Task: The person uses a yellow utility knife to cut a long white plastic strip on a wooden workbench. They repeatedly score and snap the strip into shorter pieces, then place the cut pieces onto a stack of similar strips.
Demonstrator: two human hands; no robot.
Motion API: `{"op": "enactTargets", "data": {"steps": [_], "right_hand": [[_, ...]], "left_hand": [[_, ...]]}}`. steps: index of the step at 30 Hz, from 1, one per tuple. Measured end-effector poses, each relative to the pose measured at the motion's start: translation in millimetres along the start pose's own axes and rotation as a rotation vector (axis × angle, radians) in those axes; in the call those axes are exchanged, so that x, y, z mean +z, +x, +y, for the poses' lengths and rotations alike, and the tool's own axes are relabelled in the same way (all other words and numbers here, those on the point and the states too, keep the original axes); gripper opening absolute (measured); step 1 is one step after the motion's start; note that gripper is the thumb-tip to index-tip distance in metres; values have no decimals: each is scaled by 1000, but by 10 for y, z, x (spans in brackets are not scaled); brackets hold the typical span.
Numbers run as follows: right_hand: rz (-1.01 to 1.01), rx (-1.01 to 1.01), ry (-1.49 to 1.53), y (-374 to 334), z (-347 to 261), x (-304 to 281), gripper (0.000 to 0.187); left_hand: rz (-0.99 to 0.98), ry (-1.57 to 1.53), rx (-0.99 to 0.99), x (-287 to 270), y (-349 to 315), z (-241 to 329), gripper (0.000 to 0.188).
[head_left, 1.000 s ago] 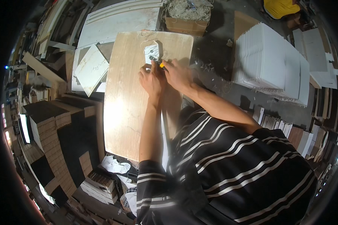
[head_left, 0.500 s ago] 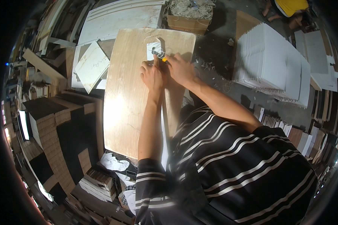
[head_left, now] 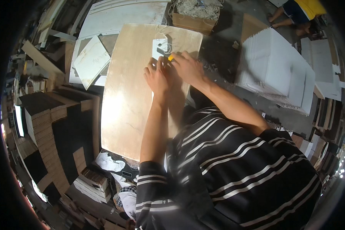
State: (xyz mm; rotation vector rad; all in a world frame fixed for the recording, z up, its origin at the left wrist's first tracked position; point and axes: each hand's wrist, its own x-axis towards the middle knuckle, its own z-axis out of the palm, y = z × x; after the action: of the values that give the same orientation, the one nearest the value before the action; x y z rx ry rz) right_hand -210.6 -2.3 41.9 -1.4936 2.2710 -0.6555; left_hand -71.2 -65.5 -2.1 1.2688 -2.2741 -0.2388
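A long narrow white board [head_left: 160, 43] with round holes lies lengthwise on the wood-grain tabletop [head_left: 122, 76]; its middle is hidden under my hands. Over the board, my left hand [head_left: 157, 78] is closed, its fingers bent and pressing at its edge. Close beside it, my right hand [head_left: 189, 69] grips a small hand tool with a yellow part [head_left: 170, 58] and a dark front; its exact kind I cannot make out. The tool's dark end meets the board near a hole. A thin pale curled strand [head_left: 168, 48] loops beside the board's far end.
A cardboard box [head_left: 193, 23] full of tangled pale strands stands beyond the table. White panels [head_left: 272, 67] are stacked at right, dark-faced boards [head_left: 71, 130] at left. A loose white panel [head_left: 91, 61] lies left of the table. Another person [head_left: 301, 13] is at far right.
My left index finger has drawn back from the tool and bent with the others. The tool and my right hand have shifted slightly right; the whole view has tilted a little.
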Motion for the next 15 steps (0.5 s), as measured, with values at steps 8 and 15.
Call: {"op": "enactTargets", "data": {"steps": [8,15], "right_hand": [[75,-91,-2,-119,-88,65,37],[21,22,-37,63,0,-62,38]], "left_hand": [[33,-84,-15,26,48,-27,34],[-1,-53,-36,-13,41,-7,41]]}}
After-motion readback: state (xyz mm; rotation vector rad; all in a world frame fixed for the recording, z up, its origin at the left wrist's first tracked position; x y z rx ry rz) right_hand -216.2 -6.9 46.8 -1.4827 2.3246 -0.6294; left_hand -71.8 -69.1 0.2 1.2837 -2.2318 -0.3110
